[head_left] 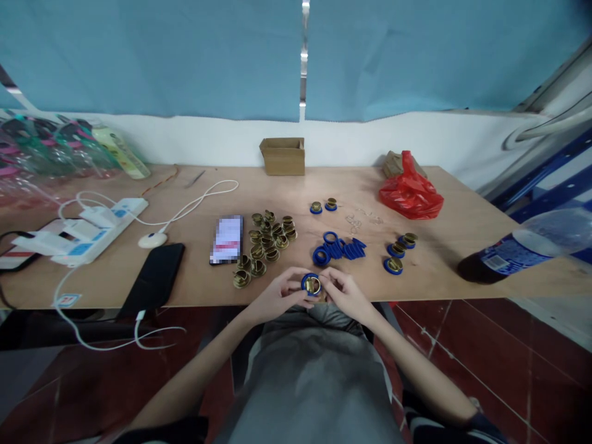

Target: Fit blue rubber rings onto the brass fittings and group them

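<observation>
Between my two hands, at the table's front edge, is a brass-coloured round fitting with a blue ring (311, 284) around it. My left hand (282, 295) grips its left side with thumb and fingers. At its right rim, the fingertips of my right hand (345, 295) are pinched; a pale thin ring seems to lie there, too small to make out surely. Behind my left hand lies a cluster of brass fittings (267, 237). A heap of loose blue rings (340, 248) lies just beyond my hands. More fittings with blue rings (394, 265) sit to the right.
Two ringed fittings (316, 208) and thin clear rings (356, 222) lie farther back. A lit phone (226, 240), a dark phone (155, 277) and a power strip (99, 231) are left. A cardboard box (284, 157), red bag (411, 196) and tilted cola bottle (504, 256) stand around.
</observation>
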Tool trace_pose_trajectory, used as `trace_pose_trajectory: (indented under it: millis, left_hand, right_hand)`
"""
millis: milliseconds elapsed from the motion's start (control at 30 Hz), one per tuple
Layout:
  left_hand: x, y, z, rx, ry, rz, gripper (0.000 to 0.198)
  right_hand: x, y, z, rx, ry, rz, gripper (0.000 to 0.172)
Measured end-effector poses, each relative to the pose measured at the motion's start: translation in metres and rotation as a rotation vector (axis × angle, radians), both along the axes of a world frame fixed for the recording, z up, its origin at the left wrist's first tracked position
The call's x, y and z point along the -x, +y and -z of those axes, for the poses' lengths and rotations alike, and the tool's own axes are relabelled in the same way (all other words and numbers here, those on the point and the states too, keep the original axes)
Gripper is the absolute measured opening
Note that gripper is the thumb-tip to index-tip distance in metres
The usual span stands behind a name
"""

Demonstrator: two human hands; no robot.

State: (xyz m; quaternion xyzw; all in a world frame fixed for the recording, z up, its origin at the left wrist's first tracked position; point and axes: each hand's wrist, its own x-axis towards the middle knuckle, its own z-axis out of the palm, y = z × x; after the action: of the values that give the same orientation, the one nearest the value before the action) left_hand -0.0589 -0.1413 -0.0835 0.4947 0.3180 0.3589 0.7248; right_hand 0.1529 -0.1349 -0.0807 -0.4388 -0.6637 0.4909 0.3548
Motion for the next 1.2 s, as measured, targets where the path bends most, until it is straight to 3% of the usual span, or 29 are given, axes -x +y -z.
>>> trace_pose_trajectory:
  millis: [500, 933, 1200]
  left_hand:
    - [0.003, 0.001, 0.003, 0.033, -0.041, -0.005, 0.046]
    - [0.002, 0.001, 0.001, -0.027, -0.004, 0.041, 0.043]
    - [0.000, 0.002, -0.001, -0.099, 0.033, -0.063, 0.030]
  right_hand:
    - [-0.007, 0.001, 0.002, -0.102, -0.045, -0.101, 0.017]
    - [-0.013, -0.001, -0.008, -0.213, -0.136, -0.201, 0.028]
    - [-0.010, -0.004, -0.002, -0.142, -0.031, -0.155, 0.026]
